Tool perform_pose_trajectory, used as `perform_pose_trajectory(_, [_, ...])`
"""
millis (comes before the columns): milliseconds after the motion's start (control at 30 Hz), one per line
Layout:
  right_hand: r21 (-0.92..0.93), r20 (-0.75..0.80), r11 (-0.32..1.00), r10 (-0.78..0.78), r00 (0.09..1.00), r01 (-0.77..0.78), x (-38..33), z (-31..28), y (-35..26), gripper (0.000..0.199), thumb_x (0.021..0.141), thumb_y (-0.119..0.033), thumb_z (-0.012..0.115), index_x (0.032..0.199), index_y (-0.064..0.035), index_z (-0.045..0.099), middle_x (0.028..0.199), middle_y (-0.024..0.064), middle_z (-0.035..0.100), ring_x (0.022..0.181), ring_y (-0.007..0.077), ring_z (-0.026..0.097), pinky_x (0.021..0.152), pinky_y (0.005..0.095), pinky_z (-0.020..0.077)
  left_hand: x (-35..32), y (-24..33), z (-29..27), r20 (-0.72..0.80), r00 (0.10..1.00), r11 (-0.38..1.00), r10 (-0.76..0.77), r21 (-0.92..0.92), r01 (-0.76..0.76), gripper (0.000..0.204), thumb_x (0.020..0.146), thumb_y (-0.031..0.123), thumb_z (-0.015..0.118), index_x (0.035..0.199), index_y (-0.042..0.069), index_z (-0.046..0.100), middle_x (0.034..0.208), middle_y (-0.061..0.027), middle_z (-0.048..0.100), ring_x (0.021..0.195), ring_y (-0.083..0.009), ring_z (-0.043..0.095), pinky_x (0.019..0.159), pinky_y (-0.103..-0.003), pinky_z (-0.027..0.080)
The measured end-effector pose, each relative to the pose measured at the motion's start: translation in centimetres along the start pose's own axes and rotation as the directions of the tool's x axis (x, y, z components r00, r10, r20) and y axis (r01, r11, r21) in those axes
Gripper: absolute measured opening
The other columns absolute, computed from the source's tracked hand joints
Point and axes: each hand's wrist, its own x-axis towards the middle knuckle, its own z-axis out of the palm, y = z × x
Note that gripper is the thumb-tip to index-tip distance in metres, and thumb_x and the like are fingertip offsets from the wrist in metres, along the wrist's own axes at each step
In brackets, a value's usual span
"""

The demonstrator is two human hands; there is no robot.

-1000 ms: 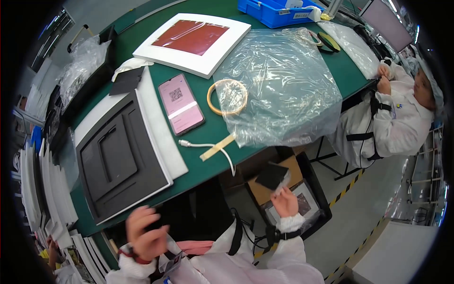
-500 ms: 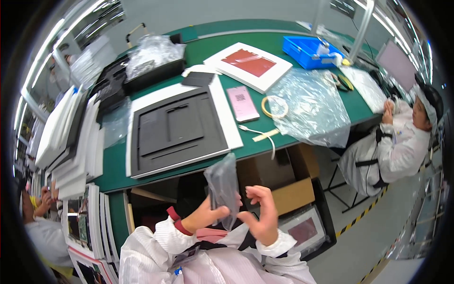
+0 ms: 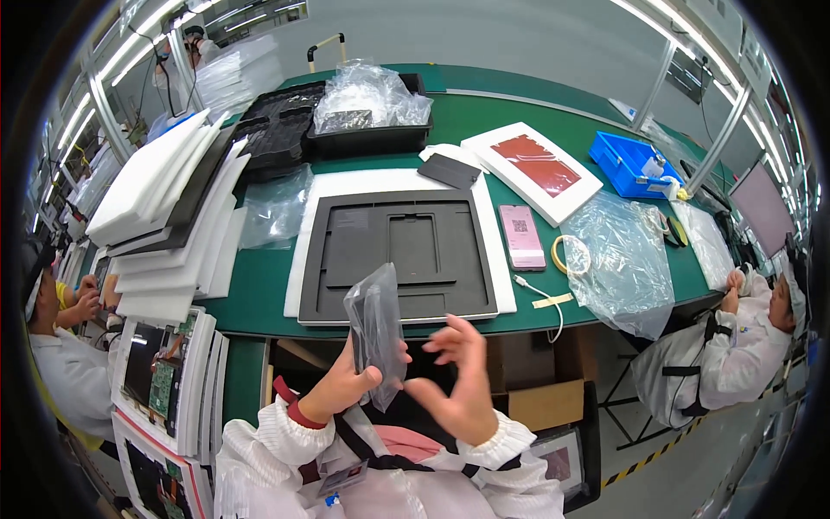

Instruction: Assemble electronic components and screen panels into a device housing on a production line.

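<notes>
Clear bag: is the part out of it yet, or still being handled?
Done: the clear plastic bag with a dark part inside is picked up, off the bench. In hand: left hand pinches it upright; right hand is open beside it. Left: the part is not yet out; the dark tray sits untouched.

clear crinkled plastic bag [image 3: 378,333] with a dark flat part inside, upright, just before the green table's near edge

Sleeves: white, quilted grid, both arms, ribbed elastic cuffs | left cuff [image 3: 304,413]: red band at wrist | right cuff [image 3: 506,444]: plain white | hands: left hand [image 3: 339,387] and right hand [image 3: 458,385] bare, ungloved | chest, 6 o'clock: black straps [image 3: 367,445] over pink top [image 3: 406,443] | badge [image 3: 341,478] hangs below, blue clip
</notes>
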Motion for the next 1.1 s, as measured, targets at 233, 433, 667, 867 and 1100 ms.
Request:
perform_pose_trajectory(233, [0.324, -0.212, 0.922, 0.288, 0.934, -0.210, 3.2, -0.7, 4.3, 0.024, 0.084, 0.002, 0.054, 0.108, 0.0004, 0.047, 0.080, 0.0023, 0.051, 0.070, 0.0082, 0.050, 0.066, 0.0203, 0.0435, 0.1, 2.7, -2.7, -0.074, 0.994, 0.997, -0.074, 0.001, 0.075, 0.085, 0.076, 0.048, 0.069, 0.133, 0.004, 0.025, 0.114, -0.0113, 0.049, 0.104, -0.0209, 0.053, 0.076, -0.036, 0.054])
perform_pose_trajectory(433, [0.406, 0.330, 0.813, 0.294, 0.897, -0.416, 4.7, 3.3, 2.2, 0.046, 0.080, -0.001, 0.065, 0.118, -0.0023, 0.041, 0.080, 0.0022, 0.055, 0.073, 0.0085, 0.055, 0.066, 0.0196, 0.0446, 1.4, 5.4, -3.8, -0.119, 0.991, 0.983, 0.060, 0.181, -0.037, 0.070, 0.078, 0.021, 0.072, 0.131, 0.005, 0.028, 0.107, -0.0118, 0.051, 0.096, -0.0207, 0.054, 0.073, -0.035, 0.055])
perform_pose_trajectory(667, [0.460, 0.121, 0.784, 0.410, 0.904, -0.417, 6.9, 3.1, 5.4, 0.028, 0.080, 0.003, 0.061, 0.105, 0.0000, 0.049, 0.079, 0.0020, 0.055, 0.068, 0.0077, 0.053, 0.062, 0.0195, 0.0441, 1.7, 10.5, -4.9, -0.153, 0.982, 0.977, -0.109, -0.196, 0.078, 0.050, 0.083, 0.012, 0.061, 0.125, -0.003, 0.039, 0.114, -0.0201, 0.053, 0.104, -0.0318, 0.056, 0.071, -0.041, 0.057])
perform_pose_trajectory(867, [0.473, 0.164, 0.813, 0.299, 0.940, -0.341, 8.4, 4.1, 4.5, 0.032, 0.082, 0.005, 0.057, 0.113, 0.0045, 0.050, 0.103, 0.0120, 0.058, 0.090, 0.0141, 0.058, 0.078, 0.0255, 0.0477, 5.1, 13.1, -6.9, -0.233, 0.967, 0.984, -0.102, 0.122, 0.133, 0.039, 0.085, 0.012, 0.060, 0.118, -0.002, 0.047, 0.105, -0.0130, 0.059, 0.089, -0.0188, 0.061, 0.075, -0.032, 0.054])
perform_pose_trajectory(1100, [0.790, 0.436, 0.320, 0.305, 0.847, -0.523, 10.0, 5.3, 7.9, 0.027, 0.090, -0.007, 0.053, 0.114, 0.0017, 0.047, 0.106, 0.0133, 0.057, 0.099, 0.0225, 0.057, 0.089, 0.0313, 0.0453, 9.0, 12.9, -8.3, -0.308, 0.914, 0.843, 0.264, 0.534, -0.063, 0.028, 0.091, 0.023, 0.056, 0.095, -0.004, 0.058, 0.075, -0.0010, 0.058, 0.067, -0.0047, 0.052, 0.059, -0.020, 0.042])
